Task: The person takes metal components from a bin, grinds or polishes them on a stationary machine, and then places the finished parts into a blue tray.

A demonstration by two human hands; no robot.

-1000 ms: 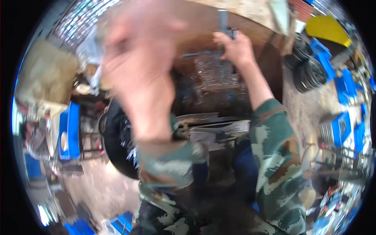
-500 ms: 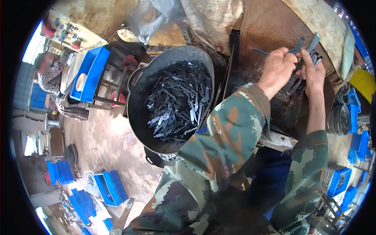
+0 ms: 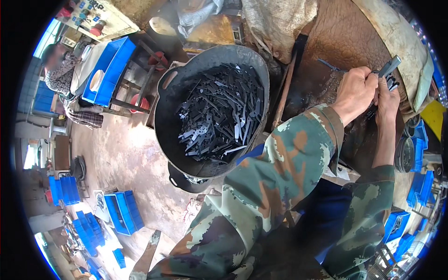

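My left hand (image 3: 357, 92) is closed over the brown leather-like work surface (image 3: 343, 44) at the upper right, its fingertips meeting the right hand. What it pinches, if anything, is hidden. My right hand (image 3: 387, 103) is wrapped round a bunch of dark metal strips (image 3: 393, 85) whose ends stick out past the fingers. A grey round bar (image 3: 390, 66) juts up beside both hands. One thin dark strip (image 3: 329, 64) lies on the surface left of the hands. To the left stands a large black tub (image 3: 164, 126) with a heap of dark flat metal strips (image 3: 221, 112).
A wooden edge (image 3: 283, 93) separates the tub from the work surface. Pale sacking (image 3: 280, 25) hangs behind it. Blue bins (image 3: 123, 212) stand on the floor at lower left. Further left, a person (image 3: 60, 70) is beside a blue tray (image 3: 109, 70). Round containers (image 3: 405, 154) stand at right.
The view has shifted, so both hands and the bar appear lower and further right. My left hand has turned and closed in on the right hand; the dark piece at its fingertips no longer shows.
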